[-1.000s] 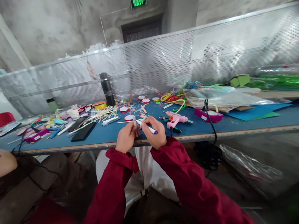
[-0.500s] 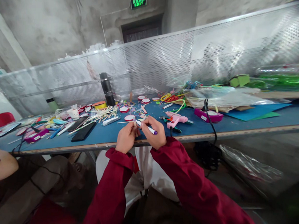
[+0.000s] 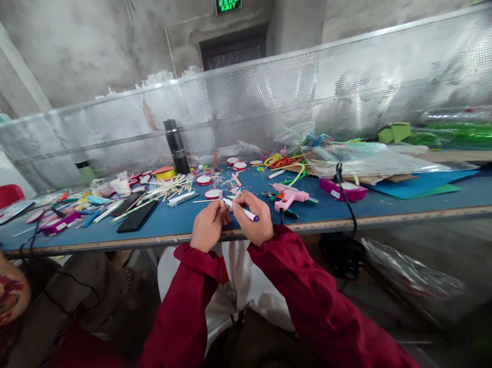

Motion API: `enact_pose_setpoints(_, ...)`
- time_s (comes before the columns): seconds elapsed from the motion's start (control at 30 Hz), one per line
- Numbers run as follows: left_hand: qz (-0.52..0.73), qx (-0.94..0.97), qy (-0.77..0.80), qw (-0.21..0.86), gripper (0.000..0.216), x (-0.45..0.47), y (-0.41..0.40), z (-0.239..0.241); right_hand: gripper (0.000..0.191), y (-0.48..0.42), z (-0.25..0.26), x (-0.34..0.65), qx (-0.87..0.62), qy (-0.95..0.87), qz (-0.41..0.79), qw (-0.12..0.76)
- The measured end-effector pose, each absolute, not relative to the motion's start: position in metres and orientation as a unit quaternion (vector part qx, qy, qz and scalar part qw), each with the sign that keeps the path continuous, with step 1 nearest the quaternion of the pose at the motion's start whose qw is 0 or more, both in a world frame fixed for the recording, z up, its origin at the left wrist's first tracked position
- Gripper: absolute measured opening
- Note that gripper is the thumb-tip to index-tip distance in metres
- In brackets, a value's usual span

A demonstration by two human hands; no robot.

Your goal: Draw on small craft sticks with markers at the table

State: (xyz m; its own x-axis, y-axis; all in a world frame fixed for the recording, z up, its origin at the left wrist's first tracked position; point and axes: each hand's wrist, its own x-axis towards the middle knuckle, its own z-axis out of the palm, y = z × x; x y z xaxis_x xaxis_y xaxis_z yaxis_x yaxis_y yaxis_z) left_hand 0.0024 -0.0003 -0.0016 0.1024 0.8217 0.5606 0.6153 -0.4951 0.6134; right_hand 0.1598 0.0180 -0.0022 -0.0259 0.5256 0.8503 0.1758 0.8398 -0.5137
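Note:
Near the front edge of the blue-topped table, my right hand (image 3: pixel 257 218) is closed around a white marker (image 3: pixel 246 211) with a purple end. The marker's other end points left toward my left hand (image 3: pixel 209 225). Those left fingers are pinched on a small pale piece (image 3: pixel 221 203), its kind too small to tell and mostly hidden by the fingers. Just behind my hands lies a round white disc with a red rim (image 3: pixel 214 194). A pink glue gun (image 3: pixel 289 196) rests to the right of my right hand.
Left of my hands are a black phone (image 3: pixel 138 216), wooden sticks (image 3: pixel 175 187) and a black bottle (image 3: pixel 176 146). Purple tape-like boxes (image 3: pixel 343 189) and coloured sheets (image 3: pixel 421 183) lie right, with a cable hanging over the edge. Another person's arm (image 3: pixel 4 287) is at far left.
My hands, the marker and the small piece look unmoved. At the far left, the other person's arm has shifted, now showing more of a patterned red area.

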Motion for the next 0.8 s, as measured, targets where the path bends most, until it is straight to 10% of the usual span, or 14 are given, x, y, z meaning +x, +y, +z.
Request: enact_pose_setpoints(0.8, 0.464, 0.732, 0.487, 0.107, 0.025, 0.0027, -0.0015, -0.0003, 0.016, 0.0209, -0.0043, 0.1594, -0.242, -0.71, 0.128, 0.649)
